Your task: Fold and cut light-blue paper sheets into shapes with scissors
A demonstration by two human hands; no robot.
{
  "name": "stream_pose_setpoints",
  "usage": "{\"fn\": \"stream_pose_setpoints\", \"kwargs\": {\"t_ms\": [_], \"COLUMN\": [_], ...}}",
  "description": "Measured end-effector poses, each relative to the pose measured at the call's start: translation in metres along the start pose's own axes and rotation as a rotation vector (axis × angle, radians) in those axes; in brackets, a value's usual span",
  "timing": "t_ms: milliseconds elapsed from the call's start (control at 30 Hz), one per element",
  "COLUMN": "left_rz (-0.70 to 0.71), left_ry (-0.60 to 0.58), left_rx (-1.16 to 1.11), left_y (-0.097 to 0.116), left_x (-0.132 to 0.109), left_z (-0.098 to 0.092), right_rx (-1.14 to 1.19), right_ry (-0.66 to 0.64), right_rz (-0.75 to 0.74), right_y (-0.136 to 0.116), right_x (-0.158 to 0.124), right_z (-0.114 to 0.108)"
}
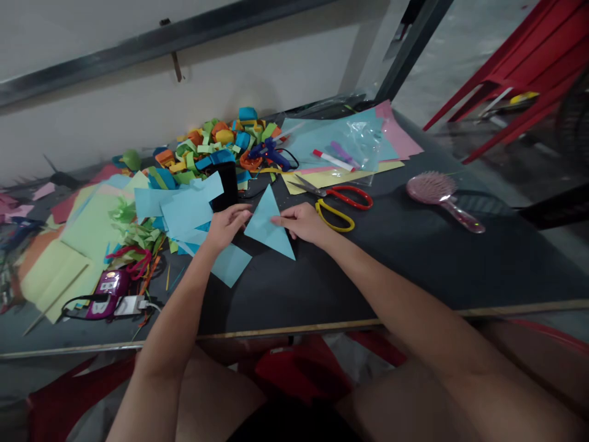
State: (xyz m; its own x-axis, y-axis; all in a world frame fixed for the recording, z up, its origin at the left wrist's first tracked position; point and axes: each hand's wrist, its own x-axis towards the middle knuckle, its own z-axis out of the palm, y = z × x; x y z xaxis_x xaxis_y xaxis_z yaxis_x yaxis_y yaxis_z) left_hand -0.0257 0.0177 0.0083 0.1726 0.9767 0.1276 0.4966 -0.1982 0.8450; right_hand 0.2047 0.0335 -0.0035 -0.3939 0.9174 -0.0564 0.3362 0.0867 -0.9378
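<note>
A light blue paper triangle (268, 228) is between my two hands over the dark table (294, 301). My right hand (301, 222) pinches its right edge, thumb and fingers closed on it. At the triangle's left side is my left hand (229, 224), its fingers curled close together near the edge; whether it grips the paper is unclear. Loose light blue sheets (188, 212) lie behind and under my left wrist, with one square piece (231, 264) nearer the front. Scissors with red and yellow handles (338, 199) lie open just beyond my right hand.
Folded colored paper pieces (202, 147) are piled at the back, beside a blue glue gun (275, 153). Larger sheets (322, 138) and a marker (334, 160) lie back right, a hairbrush (437, 190) at right. A purple device (110, 291) and yellow paper (53, 276) are left.
</note>
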Motion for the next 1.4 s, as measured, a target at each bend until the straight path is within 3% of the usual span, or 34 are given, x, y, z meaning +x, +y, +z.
{"fn": "stream_pose_setpoints", "kwargs": {"t_ms": [200, 367, 600, 833, 1167, 1400], "left_rz": [0.099, 0.067, 0.045, -0.008, -0.044, 0.006], "left_ry": [0.051, 0.014, 0.108, 0.209, 0.165, 0.115], "left_rx": [0.185, 0.105, -0.198, -0.241, -0.327, -0.448], "left_y": [0.007, 0.007, 0.017, 0.028, 0.024, 0.021], "left_x": [-0.004, -0.005, -0.008, -0.011, -0.01, -0.01], "left_z": [0.02, 0.022, 0.025, 0.029, 0.028, 0.028], "right_rx": [-0.131, -0.197, -0.174, -0.273, -0.319, -0.303], "right_ry": [-0.129, -0.211, -0.273, -0.247, -0.262, -0.263], "right_rz": [-0.058, -0.053, -0.072, -0.108, -0.091, -0.075], "right_y": [-0.006, -0.009, -0.007, -0.01, -0.009, -0.01], "right_x": [-0.005, -0.005, -0.004, -0.005, -0.004, -0.005], "right_z": [0.004, 0.002, 0.003, 0.003, 0.003, 0.003]}}
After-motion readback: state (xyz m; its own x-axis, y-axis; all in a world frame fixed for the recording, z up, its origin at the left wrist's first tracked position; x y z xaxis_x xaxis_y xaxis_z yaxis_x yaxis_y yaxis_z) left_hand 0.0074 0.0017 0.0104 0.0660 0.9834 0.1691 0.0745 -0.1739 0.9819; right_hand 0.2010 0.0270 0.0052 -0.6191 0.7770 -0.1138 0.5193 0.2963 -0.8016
